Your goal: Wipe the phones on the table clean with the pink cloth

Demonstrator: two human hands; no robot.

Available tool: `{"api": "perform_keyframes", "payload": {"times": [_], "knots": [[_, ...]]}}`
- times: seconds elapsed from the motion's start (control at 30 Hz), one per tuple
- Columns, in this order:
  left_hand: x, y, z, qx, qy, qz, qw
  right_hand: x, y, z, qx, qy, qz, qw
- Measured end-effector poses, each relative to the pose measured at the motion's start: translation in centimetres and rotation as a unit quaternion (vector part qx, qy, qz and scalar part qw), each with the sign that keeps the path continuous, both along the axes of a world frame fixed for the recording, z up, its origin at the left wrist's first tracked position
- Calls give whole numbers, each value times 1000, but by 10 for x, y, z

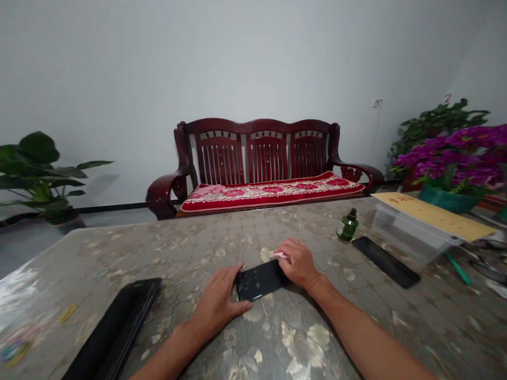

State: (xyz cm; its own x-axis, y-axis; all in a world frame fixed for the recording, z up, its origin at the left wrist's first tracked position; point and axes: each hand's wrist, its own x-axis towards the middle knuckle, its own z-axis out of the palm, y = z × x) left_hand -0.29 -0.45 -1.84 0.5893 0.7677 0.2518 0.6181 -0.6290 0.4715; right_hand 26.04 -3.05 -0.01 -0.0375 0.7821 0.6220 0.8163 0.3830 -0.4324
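Observation:
A black smartphone (259, 281) lies face up on the table, with small spots like droplets on its glossy screen. My left hand (222, 295) grips its left end, thumb on the near edge and fingers at the far edge. My right hand (298, 264) is closed over the phone's right end. A bit of pale pink material (281, 255), perhaps a folded cloth, pokes out from its fingers. The rest of that material is hidden under the hand.
A dark tablet-like case (114, 327) lies at the left. To the right are a green bottle (349, 226), another black phone (386, 260) and a clear plastic box (412, 232) under a yellow sheet (435, 215). Purple flowers (455, 155) stand behind; a wooden bench (263, 126) faces the table (214, 237).

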Motion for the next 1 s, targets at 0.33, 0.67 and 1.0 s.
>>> {"api": "perform_keyframes", "payload": {"times": [0.33, 0.67, 1.0], "knots": [[3, -4, -1, 7, -30, 18, 999, -36, -15, 5, -65, -221, 6, 973], [2, 0, -7, 21, -26, 18, 999, -55, -20, 12, -88, -268, 71, 957], [1, -2, 0, 12, -8, 16, 1000, -44, -20, 12, -99, -264, -12, 959]]}}
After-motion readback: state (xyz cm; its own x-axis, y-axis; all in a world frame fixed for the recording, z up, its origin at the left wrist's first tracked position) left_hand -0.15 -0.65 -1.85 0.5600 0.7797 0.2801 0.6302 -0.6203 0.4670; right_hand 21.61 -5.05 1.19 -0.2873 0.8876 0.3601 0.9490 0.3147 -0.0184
